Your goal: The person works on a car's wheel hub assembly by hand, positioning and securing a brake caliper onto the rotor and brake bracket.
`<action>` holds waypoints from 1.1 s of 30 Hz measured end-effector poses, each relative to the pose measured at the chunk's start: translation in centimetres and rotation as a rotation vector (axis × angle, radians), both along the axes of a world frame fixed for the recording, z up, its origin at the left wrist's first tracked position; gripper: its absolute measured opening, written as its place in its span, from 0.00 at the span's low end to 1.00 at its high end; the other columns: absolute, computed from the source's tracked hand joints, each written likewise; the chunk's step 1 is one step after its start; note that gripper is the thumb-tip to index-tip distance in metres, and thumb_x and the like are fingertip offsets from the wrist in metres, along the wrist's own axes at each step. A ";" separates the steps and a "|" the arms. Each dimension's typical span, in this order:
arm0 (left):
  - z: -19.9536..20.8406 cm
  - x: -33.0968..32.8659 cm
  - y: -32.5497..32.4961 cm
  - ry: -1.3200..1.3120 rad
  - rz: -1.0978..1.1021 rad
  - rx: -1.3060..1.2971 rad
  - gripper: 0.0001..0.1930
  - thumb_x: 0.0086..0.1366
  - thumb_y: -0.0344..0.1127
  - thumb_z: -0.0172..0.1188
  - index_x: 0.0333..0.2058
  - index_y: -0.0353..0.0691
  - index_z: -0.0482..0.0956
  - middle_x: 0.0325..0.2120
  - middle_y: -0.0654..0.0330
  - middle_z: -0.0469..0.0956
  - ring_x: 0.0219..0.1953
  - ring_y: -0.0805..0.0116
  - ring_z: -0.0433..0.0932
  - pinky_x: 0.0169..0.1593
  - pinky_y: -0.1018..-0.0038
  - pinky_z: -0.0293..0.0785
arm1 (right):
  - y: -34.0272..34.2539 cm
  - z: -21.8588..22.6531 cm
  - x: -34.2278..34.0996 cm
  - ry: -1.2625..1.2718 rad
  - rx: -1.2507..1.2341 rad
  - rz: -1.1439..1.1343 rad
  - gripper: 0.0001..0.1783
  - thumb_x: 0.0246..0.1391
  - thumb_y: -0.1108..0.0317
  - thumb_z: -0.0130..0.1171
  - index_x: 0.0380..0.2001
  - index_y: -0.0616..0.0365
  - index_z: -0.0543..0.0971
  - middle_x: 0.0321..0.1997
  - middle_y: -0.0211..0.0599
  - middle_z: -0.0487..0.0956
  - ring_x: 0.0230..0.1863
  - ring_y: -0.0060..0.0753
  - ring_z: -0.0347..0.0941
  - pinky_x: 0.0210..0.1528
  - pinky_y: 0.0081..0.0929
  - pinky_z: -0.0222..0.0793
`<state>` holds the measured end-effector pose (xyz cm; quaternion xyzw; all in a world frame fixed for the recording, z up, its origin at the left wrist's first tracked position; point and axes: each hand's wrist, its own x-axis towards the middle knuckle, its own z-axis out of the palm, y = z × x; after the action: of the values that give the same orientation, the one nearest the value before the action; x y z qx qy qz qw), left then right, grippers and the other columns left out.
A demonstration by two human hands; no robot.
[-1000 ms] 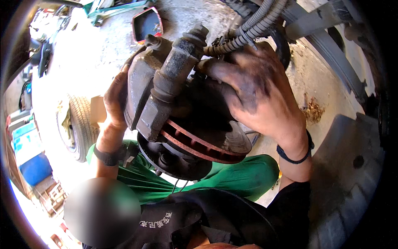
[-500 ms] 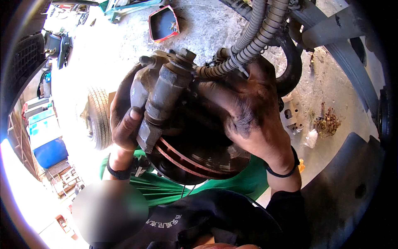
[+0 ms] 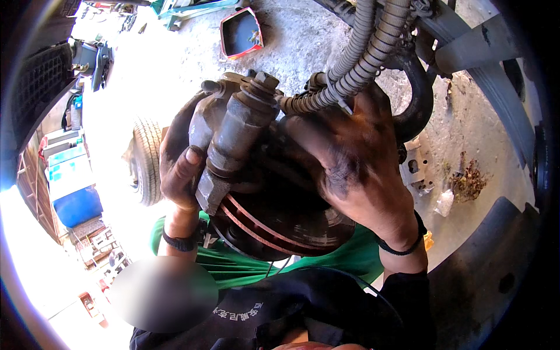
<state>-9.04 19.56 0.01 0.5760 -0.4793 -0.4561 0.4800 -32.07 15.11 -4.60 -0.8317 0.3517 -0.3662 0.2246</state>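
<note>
A grey metal brake caliper, with a bolt at its top end, sits over the edge of a rusty vented brake disc. My left hand wraps around the caliper's left side, thumb on its near face and the other fingers mostly hidden behind it. On the other side, my right hand is curled behind the caliper, beside a ribbed hose held by a cable tie. Its thumb reaches in toward the caliper's dark inner side. The fingertips and whatever they grip are hidden. Both hands are blackened with grime.
A thick curved black bar and grey metal beams stand close on the right. A red-rimmed tray lies on the floor ahead. At left are a tyre and a blue box. Green cloth lies below the disc.
The whole view has shifted slightly, so everything appears a little farther right. Both hands keep about the same places on and beside the caliper.
</note>
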 end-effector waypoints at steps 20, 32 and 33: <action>0.8 -0.3 0.1 0.081 -0.025 0.094 0.42 0.59 0.50 0.58 0.62 0.24 0.57 0.58 0.37 0.66 0.60 0.44 0.68 0.64 0.53 0.65 | 0.4 -0.2 1.1 -0.018 -0.019 -0.063 0.26 0.40 0.79 0.62 0.47 0.49 0.79 0.47 0.38 0.81 0.59 0.52 0.67 0.64 0.52 0.54; -0.1 0.3 0.2 -0.019 0.054 0.024 0.40 0.58 0.51 0.58 0.60 0.22 0.63 0.54 0.40 0.71 0.57 0.50 0.71 0.64 0.61 0.60 | -0.3 -0.5 1.1 -0.031 -0.061 -0.032 0.22 0.47 0.75 0.65 0.47 0.48 0.78 0.46 0.41 0.81 0.52 0.50 0.74 0.60 0.49 0.61; -0.1 0.1 0.2 -0.023 0.069 0.017 0.40 0.58 0.51 0.58 0.60 0.22 0.63 0.54 0.40 0.71 0.57 0.50 0.71 0.64 0.61 0.60 | -0.3 -0.8 1.3 -0.060 -0.123 -0.067 0.22 0.46 0.74 0.67 0.48 0.48 0.78 0.46 0.40 0.81 0.51 0.50 0.74 0.59 0.47 0.63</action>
<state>-8.92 19.75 -0.08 0.6015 -0.4609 -0.4367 0.4849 -30.81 14.84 -5.39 -0.8205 0.3493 -0.4190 0.1711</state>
